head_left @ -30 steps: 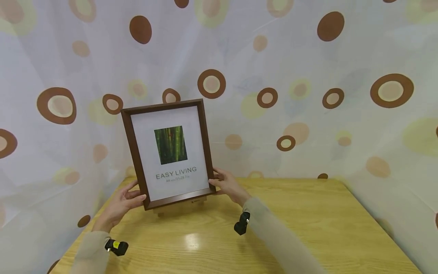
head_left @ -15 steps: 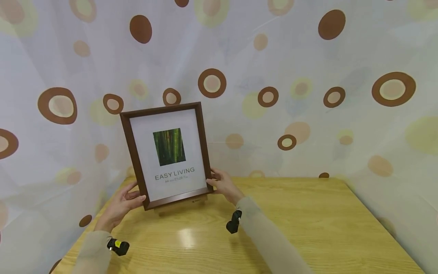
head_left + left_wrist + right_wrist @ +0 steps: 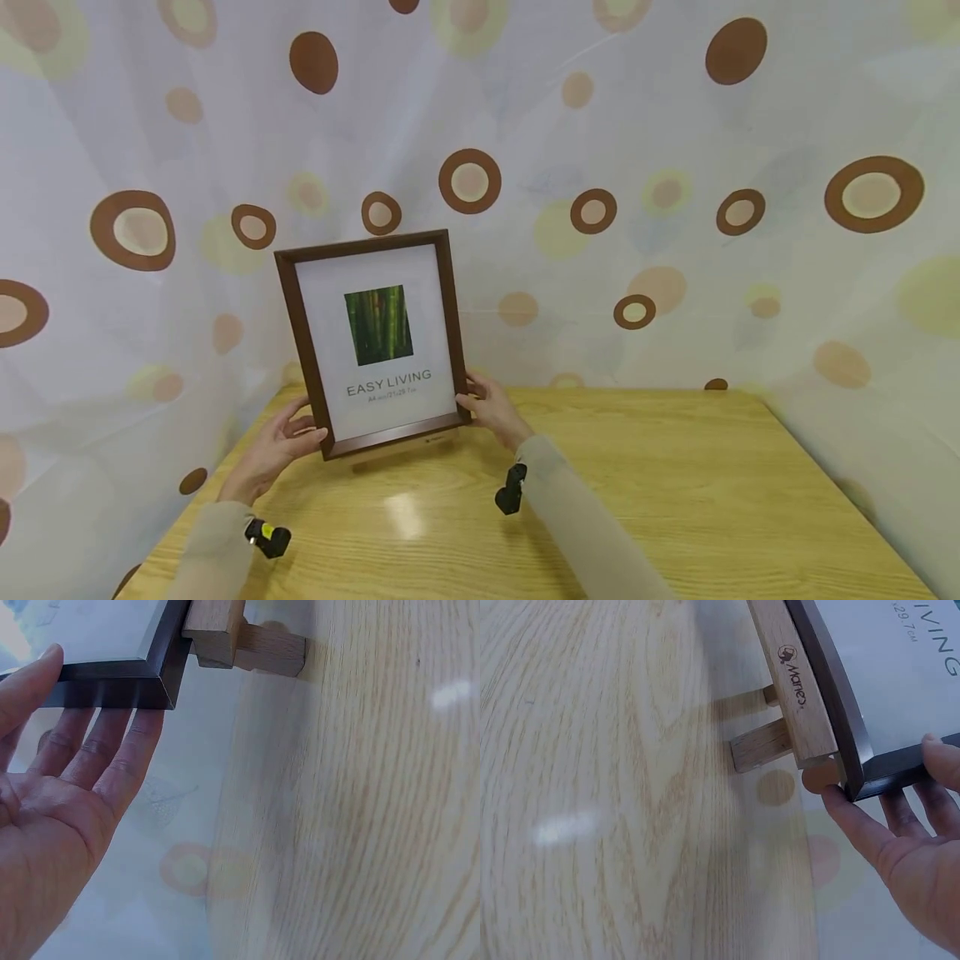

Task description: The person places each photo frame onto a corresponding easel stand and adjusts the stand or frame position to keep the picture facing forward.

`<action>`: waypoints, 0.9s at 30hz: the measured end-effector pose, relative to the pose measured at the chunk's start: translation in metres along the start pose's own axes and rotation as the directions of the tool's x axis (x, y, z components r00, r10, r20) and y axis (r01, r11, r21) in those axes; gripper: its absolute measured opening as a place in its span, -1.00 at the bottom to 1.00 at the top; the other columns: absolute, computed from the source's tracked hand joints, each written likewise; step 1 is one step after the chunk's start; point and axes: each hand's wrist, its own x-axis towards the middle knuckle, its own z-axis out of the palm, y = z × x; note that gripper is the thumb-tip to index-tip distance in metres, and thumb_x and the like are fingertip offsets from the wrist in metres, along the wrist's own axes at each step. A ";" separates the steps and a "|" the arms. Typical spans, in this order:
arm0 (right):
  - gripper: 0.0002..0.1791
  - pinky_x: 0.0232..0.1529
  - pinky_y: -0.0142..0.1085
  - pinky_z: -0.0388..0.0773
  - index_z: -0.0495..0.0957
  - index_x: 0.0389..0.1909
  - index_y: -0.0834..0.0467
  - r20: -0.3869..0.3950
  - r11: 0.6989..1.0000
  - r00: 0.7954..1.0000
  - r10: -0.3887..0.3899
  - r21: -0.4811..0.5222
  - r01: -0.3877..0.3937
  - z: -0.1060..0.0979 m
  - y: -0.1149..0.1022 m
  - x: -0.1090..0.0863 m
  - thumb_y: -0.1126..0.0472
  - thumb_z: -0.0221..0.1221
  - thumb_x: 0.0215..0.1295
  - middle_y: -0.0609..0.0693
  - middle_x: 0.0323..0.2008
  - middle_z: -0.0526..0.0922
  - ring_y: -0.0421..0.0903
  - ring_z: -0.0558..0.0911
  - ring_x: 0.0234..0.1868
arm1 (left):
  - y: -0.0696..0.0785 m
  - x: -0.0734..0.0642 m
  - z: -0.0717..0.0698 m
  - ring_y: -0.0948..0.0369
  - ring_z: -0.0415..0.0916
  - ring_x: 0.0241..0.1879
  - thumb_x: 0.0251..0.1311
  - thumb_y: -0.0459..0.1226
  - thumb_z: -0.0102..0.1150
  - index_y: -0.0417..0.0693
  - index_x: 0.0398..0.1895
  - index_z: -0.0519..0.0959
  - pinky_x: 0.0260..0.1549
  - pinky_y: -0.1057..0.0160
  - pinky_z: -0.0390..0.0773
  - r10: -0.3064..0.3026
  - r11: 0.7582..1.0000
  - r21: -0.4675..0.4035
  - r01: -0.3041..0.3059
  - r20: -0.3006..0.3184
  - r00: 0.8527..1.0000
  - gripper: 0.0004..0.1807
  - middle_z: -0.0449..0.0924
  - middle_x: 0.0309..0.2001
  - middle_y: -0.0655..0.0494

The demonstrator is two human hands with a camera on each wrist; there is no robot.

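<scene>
A dark brown picture frame (image 3: 452,325) leans back on a low wooden easel (image 3: 799,694), its left side lower in the head view. Behind the glass lies a white sheet (image 3: 390,408) with a green bamboo picture (image 3: 378,325) and "EASY LIVING" lettering. My left hand (image 3: 273,450) grips the lower left edge, thumb on the front and fingers against the outer side. At the lower right corner my right hand (image 3: 495,410) holds the other edge the same way. The frame hides most of the easel; only its front ledge and feet show in the wrist views.
The easel stands on a light wood table (image 3: 637,492), toward its back left. Close behind the frame hangs a pale curtain (image 3: 540,125) with brown and yellow circles, which also runs along both sides. Each sleeve carries a small black wrist camera (image 3: 510,490).
The frame's top edge has sunk a little, and both hands keep hold of its sides. My right hand has shifted slightly left with the frame. The head view has turned slightly.
</scene>
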 end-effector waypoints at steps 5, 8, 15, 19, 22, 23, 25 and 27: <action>-0.38 0.06 0.02 0.61 0.23 0.45 0.19 -0.009 0.999 1.000 -0.013 -0.033 0.013 0.000 0.002 0.001 0.46 0.07 0.38 0.31 0.25 0.45 0.21 0.51 0.21 | 0.001 0.003 0.002 -0.28 0.14 0.39 0.29 -0.18 0.25 -0.12 0.57 -0.15 0.25 -0.21 0.37 -0.025 0.998 0.056 0.024 0.013 1.000 -0.03 0.12 0.43 -0.41; -0.36 0.05 -0.03 0.62 0.22 0.45 0.16 0.000 0.998 1.000 -0.022 -0.060 0.022 0.002 0.005 -0.001 0.47 0.06 0.38 0.31 0.24 0.44 0.18 0.52 0.18 | 0.001 0.003 0.006 -0.27 0.20 0.37 0.24 -0.16 0.30 -0.23 0.54 -0.04 0.23 -0.19 0.40 -0.049 0.991 0.123 0.045 0.029 0.998 -0.05 0.20 0.40 -0.40; -0.28 0.04 0.05 0.61 0.03 0.51 0.09 0.076 0.998 0.997 -0.031 -0.058 0.035 0.008 0.016 -0.006 0.54 -0.05 0.40 0.33 0.38 0.20 0.25 0.46 0.21 | -0.003 0.004 0.017 -0.32 0.22 0.34 0.20 -0.13 0.34 -0.49 0.45 0.02 0.22 -0.20 0.41 -0.125 0.968 0.223 0.112 0.043 0.991 -0.03 0.20 0.37 -0.47; -0.31 0.03 0.03 0.62 0.06 0.51 0.10 0.065 0.997 0.996 -0.052 -0.053 0.056 0.009 0.019 -0.006 0.54 -0.08 0.41 0.29 0.38 0.19 0.24 0.45 0.20 | -0.007 0.007 0.021 -0.30 0.26 0.32 0.19 -0.16 0.35 -0.47 0.43 0.09 0.23 -0.21 0.39 -0.128 0.969 0.214 0.122 0.012 0.992 -0.09 0.24 0.36 -0.45; -0.32 0.02 -0.02 0.62 0.07 0.50 0.12 0.054 0.996 0.996 -0.065 -0.062 0.068 0.010 0.019 -0.005 0.54 -0.08 0.41 0.30 0.36 0.21 0.24 0.43 0.22 | -0.009 0.010 0.022 -0.25 0.30 0.31 0.18 -0.19 0.36 -0.40 0.41 0.17 0.23 -0.19 0.40 -0.117 0.976 0.185 0.117 -0.010 0.993 -0.15 0.31 0.34 -0.40; -0.32 0.02 -0.03 0.63 0.08 0.49 0.13 0.049 0.995 0.997 -0.067 -0.067 0.070 0.010 0.019 -0.004 0.54 -0.07 0.41 0.30 0.35 0.21 0.24 0.43 0.23 | -0.009 0.010 0.023 -0.24 0.31 0.31 0.18 -0.20 0.36 -0.38 0.42 0.18 0.23 -0.19 0.40 -0.118 0.977 0.177 0.120 -0.019 0.993 -0.16 0.32 0.33 -0.39; -0.33 0.01 -0.04 0.63 0.09 0.48 0.14 0.041 0.994 0.996 -0.074 -0.076 0.077 0.010 0.019 -0.005 0.54 -0.06 0.40 0.31 0.34 0.23 0.25 0.42 0.24 | -0.010 0.010 0.024 -0.23 0.31 0.31 0.19 -0.21 0.35 -0.36 0.42 0.18 0.23 -0.17 0.41 -0.106 0.980 0.166 0.107 -0.017 0.994 -0.17 0.32 0.34 -0.37; -0.34 0.01 -0.04 0.63 0.11 0.47 0.14 0.031 0.993 0.996 -0.079 -0.081 0.081 0.011 0.019 -0.006 0.55 -0.06 0.39 0.30 0.35 0.22 0.27 0.41 0.25 | -0.011 0.010 0.024 -0.23 0.31 0.31 0.20 -0.22 0.34 -0.34 0.43 0.17 0.23 -0.16 0.43 -0.102 0.982 0.158 0.103 -0.015 0.995 -0.18 0.31 0.34 -0.37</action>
